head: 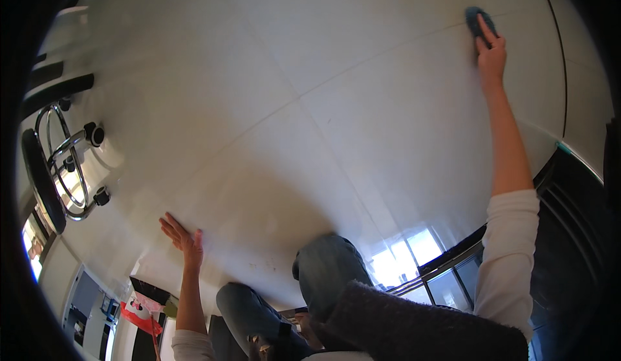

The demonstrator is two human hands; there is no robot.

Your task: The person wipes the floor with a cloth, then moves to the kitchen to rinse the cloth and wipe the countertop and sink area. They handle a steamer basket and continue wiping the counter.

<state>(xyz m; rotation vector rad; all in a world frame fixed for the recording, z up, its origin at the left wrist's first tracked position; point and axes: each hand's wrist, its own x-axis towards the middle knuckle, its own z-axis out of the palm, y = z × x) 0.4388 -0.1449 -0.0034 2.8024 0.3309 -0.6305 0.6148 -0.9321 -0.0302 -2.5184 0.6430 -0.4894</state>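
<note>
My right hand [491, 57] reaches far forward and presses a dark teal scrubbing pad [478, 19] onto the glossy pale tile floor [368, 133]. The fingers lie along the top of the pad, near a grout line. My left hand [183, 238] holds nothing; its fingers are spread at the lower left, low over the floor or touching it, I cannot tell which. Between the arms are my knees in blue jeans [330, 264], bent close to the floor. Several small dark specks [262, 267] mark the tiles just ahead of them.
A wheeled stool with a chrome base [73, 142] stands at the left. Black furniture [572, 225] borders the right side beside my sleeve. A dark line [558, 45] curves along the floor's right part. A red and white bag [140, 315] is at the lower left.
</note>
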